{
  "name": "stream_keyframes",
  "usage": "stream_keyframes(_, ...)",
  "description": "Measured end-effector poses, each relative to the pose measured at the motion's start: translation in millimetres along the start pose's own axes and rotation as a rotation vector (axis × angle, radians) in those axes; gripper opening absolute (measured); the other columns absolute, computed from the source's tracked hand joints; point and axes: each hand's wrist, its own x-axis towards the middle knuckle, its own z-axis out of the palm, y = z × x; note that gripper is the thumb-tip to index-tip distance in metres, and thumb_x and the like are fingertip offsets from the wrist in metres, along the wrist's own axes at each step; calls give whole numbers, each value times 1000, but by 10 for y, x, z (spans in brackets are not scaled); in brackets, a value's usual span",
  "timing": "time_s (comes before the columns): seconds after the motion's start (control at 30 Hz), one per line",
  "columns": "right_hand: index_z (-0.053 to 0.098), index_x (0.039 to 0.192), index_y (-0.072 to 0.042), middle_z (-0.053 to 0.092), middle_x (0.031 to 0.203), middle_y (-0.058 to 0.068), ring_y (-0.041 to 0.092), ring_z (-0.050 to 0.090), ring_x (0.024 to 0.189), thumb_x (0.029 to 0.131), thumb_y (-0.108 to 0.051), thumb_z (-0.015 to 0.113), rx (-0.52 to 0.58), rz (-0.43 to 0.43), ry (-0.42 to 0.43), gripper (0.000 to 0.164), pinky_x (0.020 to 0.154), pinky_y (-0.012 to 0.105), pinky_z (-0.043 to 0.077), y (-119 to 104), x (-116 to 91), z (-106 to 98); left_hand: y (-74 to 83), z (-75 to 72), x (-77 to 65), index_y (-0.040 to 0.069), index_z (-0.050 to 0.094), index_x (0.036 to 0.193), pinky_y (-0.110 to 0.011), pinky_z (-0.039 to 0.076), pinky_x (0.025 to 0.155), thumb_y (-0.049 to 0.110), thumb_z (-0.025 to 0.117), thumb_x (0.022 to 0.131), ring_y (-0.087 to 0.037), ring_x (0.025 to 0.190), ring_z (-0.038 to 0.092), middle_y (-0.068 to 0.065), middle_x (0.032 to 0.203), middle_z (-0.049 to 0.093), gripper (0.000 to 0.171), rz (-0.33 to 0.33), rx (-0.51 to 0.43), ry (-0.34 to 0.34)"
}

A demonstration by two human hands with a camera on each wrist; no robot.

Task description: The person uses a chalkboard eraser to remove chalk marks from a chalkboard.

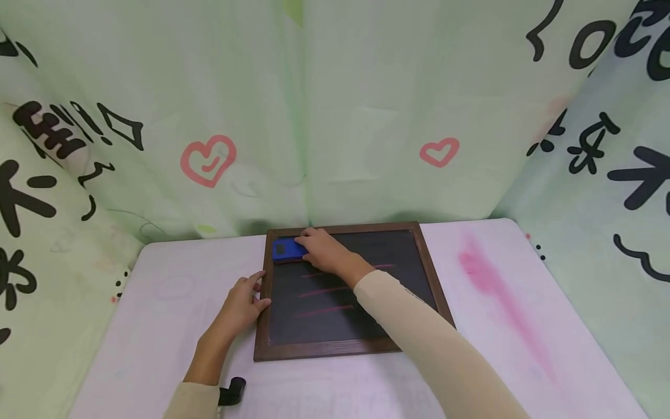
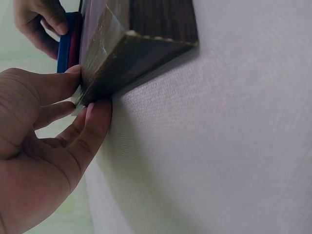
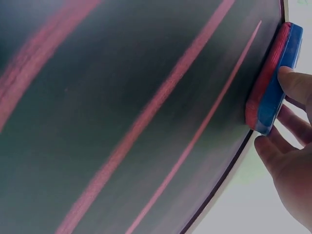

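A chalkboard in a brown wooden frame lies on the table, with several pink chalk lines across its dark surface. My right hand grips a blue eraser at the board's far left corner. The eraser's red felt faces the board in the right wrist view, with thumb and fingers on its blue body. At the left side of the wooden frame, my left hand holds the edge with bent fingers and thumb. My right forearm hides part of the board's right side and near right corner.
A white cloth covers the table, with a pink smear right of the board. Pale green curtains with hearts and black drawings hang behind and at both sides. A black strap piece sits at my left wrist.
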Motion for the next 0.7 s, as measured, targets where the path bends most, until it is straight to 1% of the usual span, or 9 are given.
stream_keyframes(0.2,49,154,-12,48,155,11,31,48,141,104,-23,63,32,22,-10,53,116,40,42,-21,-20,-14,-13,6,5,-4,45,151,-35,50,72,2,74,92,-20,83,58,-23,115,60,65,0,-4,2)
stream_keyframes(0.4,51,152,-11,50,153,13,32,49,140,103,-22,65,84,16,-8,52,115,41,42,6,-83,-28,-21,18,11,-5,46,149,-33,49,70,1,75,91,-20,82,58,-23,113,61,65,7,-2,18)
stream_keyframes(0.57,52,151,-11,51,151,14,32,50,138,102,-22,67,119,28,3,52,114,42,44,77,-151,-40,-17,22,10,-6,46,149,-34,50,71,0,75,90,-21,82,59,-24,112,60,66,16,-6,20)
stream_keyframes(0.7,53,151,-11,52,150,13,32,50,138,101,-22,68,131,36,7,53,114,43,43,177,-204,-55,-4,21,9,-6,46,149,-34,49,71,0,76,90,-21,82,59,-23,112,60,66,16,-9,28)
